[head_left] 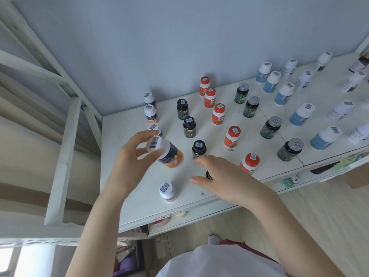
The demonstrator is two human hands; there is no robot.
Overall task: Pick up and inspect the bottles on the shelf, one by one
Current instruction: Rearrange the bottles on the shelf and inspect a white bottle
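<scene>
We hold a tilted white-capped bottle (171,154) in our left hand (128,158) above the shelf (143,202). Our right hand (225,176) spreads over a dark bottle (208,174) near the shelf's near edge.

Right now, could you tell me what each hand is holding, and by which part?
The left hand pinches the tilted white-capped bottle by its cap. The right hand covers a dark bottle; a grip cannot be told.

Left hand (127,160) raised, fingertips pinching bottle (172,154); right hand (223,176) palm down, fingers loosely spread, forearms bare.
</scene>
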